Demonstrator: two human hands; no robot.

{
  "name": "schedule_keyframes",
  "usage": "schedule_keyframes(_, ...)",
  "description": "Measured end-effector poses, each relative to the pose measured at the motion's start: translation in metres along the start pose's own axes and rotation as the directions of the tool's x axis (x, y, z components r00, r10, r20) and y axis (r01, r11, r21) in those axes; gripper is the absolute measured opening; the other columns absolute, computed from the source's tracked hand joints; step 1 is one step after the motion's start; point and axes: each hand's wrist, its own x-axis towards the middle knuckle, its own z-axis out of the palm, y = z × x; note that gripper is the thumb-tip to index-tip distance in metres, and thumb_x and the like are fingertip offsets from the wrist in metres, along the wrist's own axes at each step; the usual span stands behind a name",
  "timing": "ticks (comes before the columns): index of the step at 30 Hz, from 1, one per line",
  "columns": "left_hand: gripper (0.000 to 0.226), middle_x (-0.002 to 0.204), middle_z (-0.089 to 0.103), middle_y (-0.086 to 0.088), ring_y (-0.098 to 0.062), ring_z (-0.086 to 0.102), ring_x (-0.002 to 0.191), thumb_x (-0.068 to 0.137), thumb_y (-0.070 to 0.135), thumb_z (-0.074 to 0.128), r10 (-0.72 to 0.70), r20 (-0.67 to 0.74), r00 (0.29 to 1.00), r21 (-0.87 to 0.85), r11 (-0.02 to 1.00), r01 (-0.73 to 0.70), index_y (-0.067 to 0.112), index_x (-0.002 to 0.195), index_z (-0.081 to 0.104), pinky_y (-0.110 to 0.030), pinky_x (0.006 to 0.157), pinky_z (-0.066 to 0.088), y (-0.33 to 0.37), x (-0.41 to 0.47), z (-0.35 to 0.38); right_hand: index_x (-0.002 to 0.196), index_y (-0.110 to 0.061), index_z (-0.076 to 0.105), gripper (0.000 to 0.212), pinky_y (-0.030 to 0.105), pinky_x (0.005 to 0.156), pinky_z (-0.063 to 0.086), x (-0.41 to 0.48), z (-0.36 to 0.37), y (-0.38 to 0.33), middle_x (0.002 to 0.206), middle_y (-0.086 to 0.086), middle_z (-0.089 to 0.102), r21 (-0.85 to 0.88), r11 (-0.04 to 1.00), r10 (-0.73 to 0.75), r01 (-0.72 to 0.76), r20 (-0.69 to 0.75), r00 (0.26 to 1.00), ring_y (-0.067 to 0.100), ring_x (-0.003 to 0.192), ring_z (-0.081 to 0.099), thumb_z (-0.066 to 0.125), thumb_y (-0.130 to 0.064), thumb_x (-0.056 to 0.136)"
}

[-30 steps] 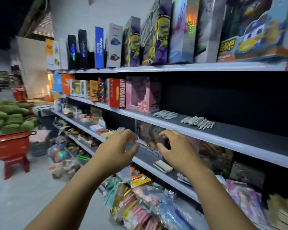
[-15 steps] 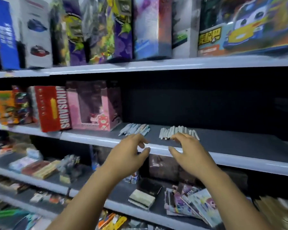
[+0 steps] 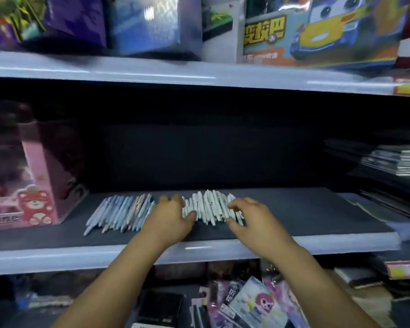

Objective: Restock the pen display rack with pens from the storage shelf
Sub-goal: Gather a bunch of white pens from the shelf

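Observation:
Two loose piles of pens lie on the dark middle shelf (image 3: 317, 216). The left pile (image 3: 121, 213) holds pale blue and grey pens, and the right pile (image 3: 210, 207) holds white ones. My left hand (image 3: 171, 217) rests at the left edge of the white pile, fingers curved and thumb touching the pens. At the pile's right edge, my right hand (image 3: 252, 215) has its curved fingers over the outermost pens. Neither hand has lifted a pen. No pen display rack is in view.
A pink boxed bear toy (image 3: 37, 185) stands left of the pens. Stacked dark books (image 3: 393, 162) fill the shelf's right end. Big toy boxes (image 3: 317, 31) line the shelf above. Packaged stationery (image 3: 251, 301) lies on the shelf below my arms.
The view has swung right and closed in on the pen shelf. Both hands rose from the lower shelf and reached forward onto the two sides of the white pen pile.

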Motion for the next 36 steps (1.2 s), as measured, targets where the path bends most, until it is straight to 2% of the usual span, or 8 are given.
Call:
schedule_keyframes(8, 0.096, 0.139, 0.052, -0.021, -0.039, 0.05, 0.129, 0.078, 0.089, 0.047, -0.274, 0.095, 0.957, 0.132, 0.956, 0.261, 0.013, 0.136, 0.048, -0.045, 0.103, 0.046, -0.002, 0.077, 0.042, 0.118, -0.023, 0.062, 0.022, 0.045, 0.086, 0.055, 0.108, 0.023, 0.046, 0.11, -0.004, 0.057, -0.008, 0.991, -0.132, 0.133, 0.097, 0.987, 0.019, 0.096, 0.062, 0.056, -0.032, 0.099)
schedule_keyframes(14, 0.1, 0.151, 0.039, -0.022, -0.041, 0.04, 0.14, 0.079, 0.082, 0.053, -0.392, 0.164, 0.905, 0.199, 0.912, 0.359, 0.013, 0.15, 0.035, -0.046, 0.112, 0.041, 0.011, 0.103, 0.049, 0.117, -0.02, 0.065, 0.023, 0.042, 0.085, 0.057, 0.192, 0.04, 0.052, 0.106, -0.002, 0.063, 0.023, 0.967, -0.252, 0.252, 0.207, 0.945, 0.017, 0.092, 0.063, 0.059, -0.03, 0.097)
schedule_keyframes(17, 0.103, 0.156, 0.031, -0.02, -0.041, 0.037, 0.143, 0.079, 0.078, 0.058, -0.451, 0.213, 0.867, 0.195, 0.889, 0.414, 0.015, 0.154, 0.029, -0.046, 0.112, 0.041, 0.016, 0.111, 0.046, 0.11, -0.021, 0.067, 0.017, 0.043, 0.082, 0.059, 0.21, 0.059, 0.051, 0.098, -0.002, 0.065, 0.07, 0.961, -0.277, 0.268, 0.278, 0.92, 0.017, 0.086, 0.065, 0.062, -0.028, 0.095)
schedule_keyframes(20, 0.106, 0.156, 0.027, -0.017, -0.04, 0.037, 0.142, 0.077, 0.076, 0.061, -0.495, 0.278, 0.823, 0.233, 0.866, 0.441, 0.016, 0.157, 0.023, -0.045, 0.109, 0.044, 0.024, 0.121, 0.042, 0.1, -0.023, 0.068, 0.011, 0.042, 0.081, 0.058, 0.214, 0.077, 0.055, 0.096, -0.004, 0.063, 0.092, 0.953, -0.303, 0.289, 0.26, 0.917, 0.015, 0.085, 0.063, 0.059, -0.028, 0.095)
schedule_keyframes(22, 0.107, 0.153, 0.028, -0.017, -0.039, 0.039, 0.139, 0.078, 0.075, 0.061, -0.508, 0.311, 0.804, 0.309, 0.853, 0.419, 0.016, 0.158, 0.021, -0.042, 0.104, 0.047, 0.031, 0.127, 0.042, 0.095, -0.026, 0.068, 0.012, 0.043, 0.08, 0.057, 0.213, 0.085, 0.06, 0.096, -0.006, 0.06, 0.123, 0.948, -0.314, 0.293, 0.221, 0.923, 0.015, 0.085, 0.061, 0.056, -0.027, 0.096)
schedule_keyframes(25, 0.094, 0.148, 0.03, -0.016, -0.039, 0.037, 0.137, 0.085, 0.069, 0.056, -0.495, 0.311, 0.811, 0.36, 0.851, 0.382, 0.016, 0.157, 0.023, -0.037, 0.09, 0.043, 0.035, 0.13, 0.046, 0.093, -0.026, 0.068, 0.013, 0.042, 0.079, 0.056, 0.209, 0.09, 0.064, 0.095, -0.008, 0.056, 0.158, 0.942, -0.321, 0.295, 0.184, 0.929, 0.012, 0.082, 0.059, 0.055, -0.026, 0.097)
schedule_keyframes(31, 0.092, 0.145, 0.034, -0.013, -0.037, 0.044, 0.134, 0.078, 0.066, 0.067, -0.442, 0.315, 0.84, 0.285, 0.888, 0.36, 0.02, 0.15, 0.03, -0.043, 0.105, 0.047, 0.015, 0.123, 0.041, 0.089, -0.028, 0.069, 0.013, 0.041, 0.081, 0.056, 0.206, 0.097, 0.067, 0.093, -0.009, 0.055, 0.211, 0.936, -0.317, 0.281, 0.165, 0.934, 0.011, 0.082, 0.06, 0.058, -0.026, 0.094)
schedule_keyframes(36, 0.108, 0.155, 0.03, -0.007, -0.029, 0.047, 0.136, 0.073, 0.076, 0.072, -0.379, 0.288, 0.879, 0.057, 0.923, 0.38, 0.025, 0.156, 0.026, -0.038, 0.107, 0.045, -0.006, 0.116, 0.039, 0.092, -0.03, 0.069, 0.009, 0.041, 0.084, 0.056, 0.209, 0.098, 0.066, 0.094, -0.009, 0.058, 0.22, 0.928, -0.339, 0.299, 0.17, 0.925, 0.011, 0.086, 0.061, 0.061, -0.028, 0.094)
